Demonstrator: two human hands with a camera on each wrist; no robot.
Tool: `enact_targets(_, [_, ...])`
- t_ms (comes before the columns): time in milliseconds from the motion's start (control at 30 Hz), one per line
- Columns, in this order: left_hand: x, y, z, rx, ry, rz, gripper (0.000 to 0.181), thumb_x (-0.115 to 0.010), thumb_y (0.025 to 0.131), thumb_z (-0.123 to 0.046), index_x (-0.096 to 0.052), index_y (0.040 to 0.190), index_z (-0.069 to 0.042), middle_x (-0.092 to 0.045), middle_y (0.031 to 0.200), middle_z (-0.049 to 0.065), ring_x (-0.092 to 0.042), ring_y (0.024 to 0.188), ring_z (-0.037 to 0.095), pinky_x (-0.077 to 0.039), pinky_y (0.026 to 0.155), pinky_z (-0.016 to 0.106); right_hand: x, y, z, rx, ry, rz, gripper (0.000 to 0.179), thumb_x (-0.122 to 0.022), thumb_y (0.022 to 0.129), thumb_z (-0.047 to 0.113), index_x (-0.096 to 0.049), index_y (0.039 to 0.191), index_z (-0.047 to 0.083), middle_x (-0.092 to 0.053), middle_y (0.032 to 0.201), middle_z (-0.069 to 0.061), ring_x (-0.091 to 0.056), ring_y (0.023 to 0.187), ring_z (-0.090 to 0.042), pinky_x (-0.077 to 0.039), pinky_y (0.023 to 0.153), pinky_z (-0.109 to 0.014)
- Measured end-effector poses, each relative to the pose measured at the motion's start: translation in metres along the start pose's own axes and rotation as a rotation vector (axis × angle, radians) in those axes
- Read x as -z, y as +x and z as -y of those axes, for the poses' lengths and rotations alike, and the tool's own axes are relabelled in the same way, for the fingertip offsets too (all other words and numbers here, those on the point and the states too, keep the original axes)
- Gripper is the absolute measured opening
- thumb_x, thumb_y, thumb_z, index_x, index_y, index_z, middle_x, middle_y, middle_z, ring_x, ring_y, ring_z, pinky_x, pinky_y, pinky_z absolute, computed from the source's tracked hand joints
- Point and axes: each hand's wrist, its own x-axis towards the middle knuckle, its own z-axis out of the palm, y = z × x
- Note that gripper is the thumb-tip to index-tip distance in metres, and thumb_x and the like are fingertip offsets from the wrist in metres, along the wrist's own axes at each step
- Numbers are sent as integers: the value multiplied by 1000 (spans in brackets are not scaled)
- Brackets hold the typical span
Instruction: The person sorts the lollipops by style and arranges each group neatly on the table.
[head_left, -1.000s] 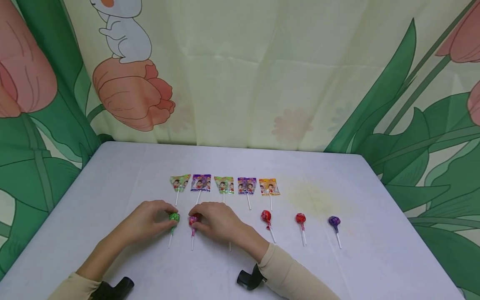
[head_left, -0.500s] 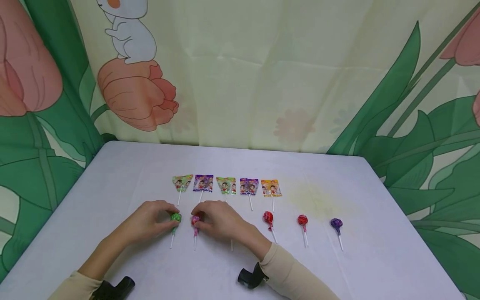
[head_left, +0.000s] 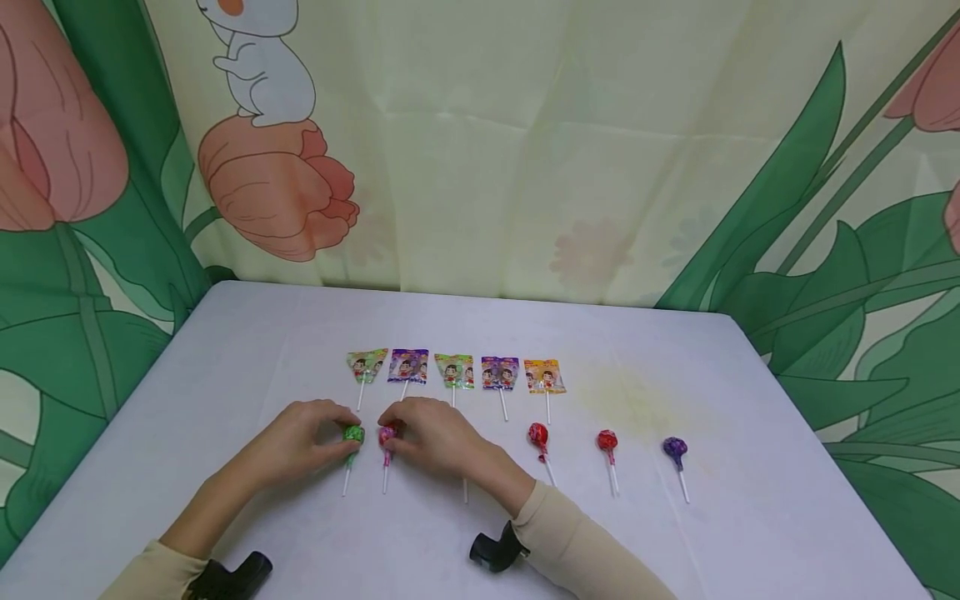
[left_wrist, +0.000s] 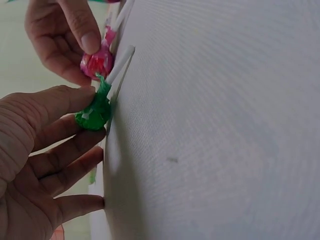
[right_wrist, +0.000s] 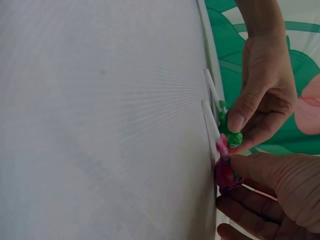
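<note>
Between thumb and fingers, my left hand (head_left: pixel 303 440) pinches the head of a green-wrapped lollipop (head_left: pixel 354 434), whose white stick points toward me. Just right of it, a pink lollipop (head_left: pixel 387 437) is pinched by my right hand (head_left: pixel 437 439), its stick roughly parallel to the green one's. A small gap separates the two heads in the head view. Both wrist views also show the green lollipop (left_wrist: pixel 95 114) and the pink lollipop (right_wrist: pixel 227 174) held at the tabletop. Under my right hand a white stick (head_left: pixel 465 492) pokes out, its head hidden.
Behind the hands lies a row of flat bagged lollipops, among them a purple packet (head_left: pixel 408 365) and an orange packet (head_left: pixel 545 377). To the right are a red lollipop (head_left: pixel 537 434), another red lollipop (head_left: pixel 607 442) and a purple lollipop (head_left: pixel 675 450) on the white-covered table (head_left: pixel 750 517).
My right hand has shifted the pink lollipop slightly left, nearer the green one. My left hand keeps its pinch in place. The head view has turned a little.
</note>
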Motion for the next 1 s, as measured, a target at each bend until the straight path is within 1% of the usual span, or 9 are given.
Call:
enact_targets(133, [0, 0, -1, 12, 0, 5, 22, -85, 84, -18, -77, 103, -10, -75, 101, -3, -69, 100, 23, -57, 91, 50, -1, 0, 1, 4, -13, 5, 26, -71, 98, 22, -72, 122, 12, -73, 111, 3, -63, 99, -6, -52, 91, -20])
enact_targets(267, [0, -1, -1, 27, -3, 11, 22, -85, 84, -19, -77, 104, -11, -75, 102, -3, -69, 102, 24, -55, 93, 52, 1, -3, -1, 29, -25, -14, 28, -71, 97, 23, -72, 123, 12, -73, 115, 2, -64, 104, -9, -52, 94, -21])
enact_targets(400, [-1, -1, -1, 37, -2, 14, 22, -85, 84, -19, -77, 104, -11, -75, 103, -3, -69, 103, 25, -54, 94, 53, 7, -10, -3, 53, -25, -44, 29, -71, 97, 21, -71, 124, 11, -72, 120, -1, -65, 113, -14, -52, 98, -27])
enact_targets(500, [-1, 0, -1, 36, 0, 10, 22, -85, 84, -19, -77, 103, -11, -75, 103, -3, -69, 103, 26, -55, 94, 53, 12, -16, -4, 52, -14, -50, 30, -71, 97, 20, -69, 126, 10, -70, 122, -3, -64, 116, -17, -52, 100, -31])
enact_targets(767, [-2, 0, -2, 40, 6, 6, 22, -85, 83, -19, -77, 103, -11, -75, 102, -3, -69, 103, 25, -54, 94, 54, 22, -31, -9, 13, 14, -66, 31, -70, 98, 22, -69, 127, 12, -70, 124, -2, -64, 116, -17, -52, 101, -33])
enact_targets(1000, [-1, 0, -4, 34, 19, 6, 22, -85, 84, -18, -77, 103, -11, -75, 102, -3, -69, 103, 25, -54, 95, 53, 27, -44, -16, -29, 65, -108, 29, -72, 96, 19, -70, 124, 11, -71, 121, -2, -65, 113, -19, -54, 98, -37])
